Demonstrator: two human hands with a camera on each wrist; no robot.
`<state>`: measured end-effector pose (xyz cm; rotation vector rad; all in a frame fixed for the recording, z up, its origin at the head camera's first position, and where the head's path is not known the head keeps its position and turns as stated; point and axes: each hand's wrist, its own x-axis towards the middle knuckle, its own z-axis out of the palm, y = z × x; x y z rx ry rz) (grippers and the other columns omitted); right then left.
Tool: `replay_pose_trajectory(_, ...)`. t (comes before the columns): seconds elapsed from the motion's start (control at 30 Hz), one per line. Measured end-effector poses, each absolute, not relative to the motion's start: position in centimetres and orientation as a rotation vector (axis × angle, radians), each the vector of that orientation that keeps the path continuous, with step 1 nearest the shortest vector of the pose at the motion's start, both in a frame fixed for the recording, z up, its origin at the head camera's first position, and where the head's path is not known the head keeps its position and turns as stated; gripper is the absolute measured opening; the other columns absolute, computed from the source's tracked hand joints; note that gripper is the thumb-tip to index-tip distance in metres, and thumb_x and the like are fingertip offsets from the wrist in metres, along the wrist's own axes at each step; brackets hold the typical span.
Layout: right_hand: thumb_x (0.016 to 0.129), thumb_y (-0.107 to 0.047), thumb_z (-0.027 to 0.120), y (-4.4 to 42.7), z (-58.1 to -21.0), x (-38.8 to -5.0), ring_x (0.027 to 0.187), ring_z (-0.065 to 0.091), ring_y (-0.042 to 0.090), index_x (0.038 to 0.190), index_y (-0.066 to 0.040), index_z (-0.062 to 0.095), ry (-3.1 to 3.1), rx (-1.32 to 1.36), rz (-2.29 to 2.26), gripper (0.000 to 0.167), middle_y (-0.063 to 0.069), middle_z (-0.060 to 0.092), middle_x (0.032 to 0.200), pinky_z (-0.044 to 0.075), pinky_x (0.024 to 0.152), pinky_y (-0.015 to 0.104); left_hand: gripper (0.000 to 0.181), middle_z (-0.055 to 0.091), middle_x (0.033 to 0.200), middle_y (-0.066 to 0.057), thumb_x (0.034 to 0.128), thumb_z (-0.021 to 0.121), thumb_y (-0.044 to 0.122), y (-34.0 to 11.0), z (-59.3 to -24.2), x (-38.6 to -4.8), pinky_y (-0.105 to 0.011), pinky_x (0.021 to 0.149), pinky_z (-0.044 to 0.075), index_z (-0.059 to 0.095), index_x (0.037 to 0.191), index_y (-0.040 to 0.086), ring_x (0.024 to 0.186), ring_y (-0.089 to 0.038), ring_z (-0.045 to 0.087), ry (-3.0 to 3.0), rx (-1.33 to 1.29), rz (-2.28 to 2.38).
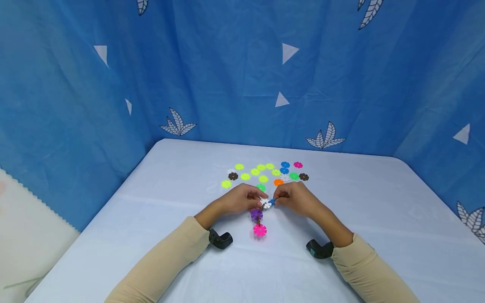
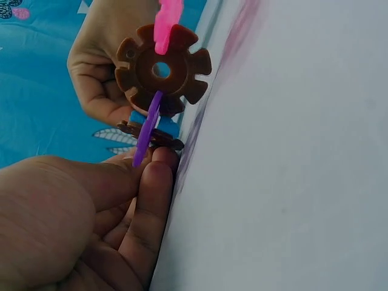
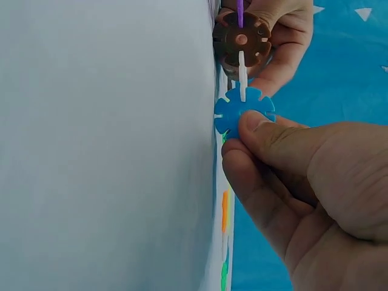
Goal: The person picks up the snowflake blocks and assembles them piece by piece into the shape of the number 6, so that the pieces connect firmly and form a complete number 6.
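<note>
A chain of notched flower-shaped plastic discs hangs between both hands, low over the table. From its near end, a pink disc point(image 1: 259, 230) joins a brown disc point(image 2: 185, 91), then a purple disc point(image 1: 256, 215), a second brown disc point(image 3: 257, 45), a white disc point(image 1: 265, 204) and a blue disc point(image 3: 229, 115). With thumb and fingers, my left hand point(image 1: 240, 198) pinches the second brown disc. The blue disc is pinched by my right hand point(image 1: 299, 198), its edge slotted against the white disc in the right wrist view. Fingers partly hide the brown and blue discs.
Behind the hands, loose discs lie scattered on the white table point(image 1: 170, 168): several yellow ones point(image 1: 245, 176), green point(image 1: 294, 176), orange point(image 1: 278, 182), blue point(image 1: 285, 164), brown point(image 1: 233, 176) and a pink one point(image 1: 298, 165). A blue curtain point(image 1: 227, 75) hangs beyond the table.
</note>
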<state>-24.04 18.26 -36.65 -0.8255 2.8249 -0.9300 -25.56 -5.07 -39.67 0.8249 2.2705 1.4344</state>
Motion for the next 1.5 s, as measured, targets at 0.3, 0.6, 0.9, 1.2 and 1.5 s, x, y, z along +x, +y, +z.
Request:
replay_pose_trajectory(0.3,0.086,0.000,0.079,18.0,-36.7,-24.6,0.076,0.062,0.014,0.089,-0.009,0.075,2.803,-0.787,-0.922,0.011,-0.005,0.068,0.080,0.055,0.073,0.028,0.028,0.071,0.092,-0.003,0.0974,0.065,-0.001,-5.4,-39.7,-25.6,-0.024,0.077,0.051,0.068,0.125,0.001,0.081,-0.013,0.064,2.296,0.842,1.401)
replay_pose_trajectory(0.6,0.087,0.004,0.076,18.6,-36.8,-25.7,0.087,0.067,0.018,0.097,-0.006,0.072,2.783,-0.803,-0.954,0.015,-0.001,0.071,0.089,0.057,0.082,0.035,0.034,0.064,0.096,-0.001,0.0995,0.062,0.005,-5.4,-39.7,-25.6,-0.027,0.076,0.049,0.066,0.133,0.010,0.083,-0.014,0.059,2.343,0.882,1.286)
replay_pose_trajectory(0.9,0.095,-0.006,0.071,23.1,-36.5,-29.3,0.107,0.059,0.035,0.115,-0.001,0.069,2.943,-0.393,-0.882,0.021,0.015,0.067,0.111,0.055,0.090,0.044,0.032,0.063,0.096,0.000,0.0971,0.062,0.004,-4.9,-40.4,-25.5,-0.026,0.072,0.049,0.066,0.129,0.007,0.078,-0.014,0.057,2.347,0.871,1.312)
replay_pose_trajectory(1.2,0.100,-0.019,0.064,25.7,-35.8,-31.3,0.119,0.049,0.046,0.134,0.002,0.060,2.921,-0.161,-0.682,0.040,0.031,0.053,0.132,0.045,0.098,0.060,0.032,0.062,0.095,-0.004,0.0970,0.061,0.004,-4.8,-39.8,-25.3,-0.028,0.073,0.051,0.066,0.128,0.008,0.074,-0.016,0.060,2.372,0.823,1.328)
replay_pose_trajectory(1.5,0.098,-0.014,0.066,26.6,-37.3,-31.3,0.106,0.051,0.040,0.120,0.000,0.063,2.925,-0.176,-0.813,0.027,0.024,0.057,0.117,0.047,0.090,0.053,0.032,0.062,0.099,-0.003,0.0963,0.060,0.005,-5.1,-40.0,-25.6,-0.027,0.071,0.050,0.066,0.128,0.008,0.077,-0.015,0.059,2.366,0.836,1.322)
